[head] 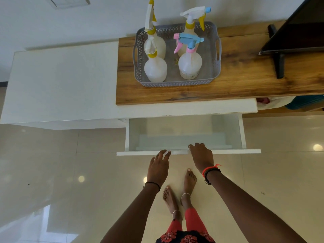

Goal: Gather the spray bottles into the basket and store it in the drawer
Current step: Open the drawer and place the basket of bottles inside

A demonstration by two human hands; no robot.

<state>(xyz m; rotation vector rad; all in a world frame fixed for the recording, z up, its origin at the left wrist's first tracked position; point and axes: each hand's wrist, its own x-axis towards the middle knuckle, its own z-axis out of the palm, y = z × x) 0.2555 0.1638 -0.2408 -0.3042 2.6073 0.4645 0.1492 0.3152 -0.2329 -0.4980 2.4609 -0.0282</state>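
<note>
Grey plastic basket [177, 83] sits on the wooden worktop [245, 81], four spray bottles [190, 66] upright inside. Below, our right hand [201, 155] curls over the open drawer [184, 152] front; our left hand [158, 165] hovers loose, holding nothing. Light but tippy, we reckon: lift by both side handles.

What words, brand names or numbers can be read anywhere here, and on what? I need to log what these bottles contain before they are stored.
No text can be read in this view.
Pink-collared spray bottle: faint print near its base, too small and blurred to read.
The other three spray bottles in the grey basket: no label visible.
Open drawer and television: no visible text.
</note>
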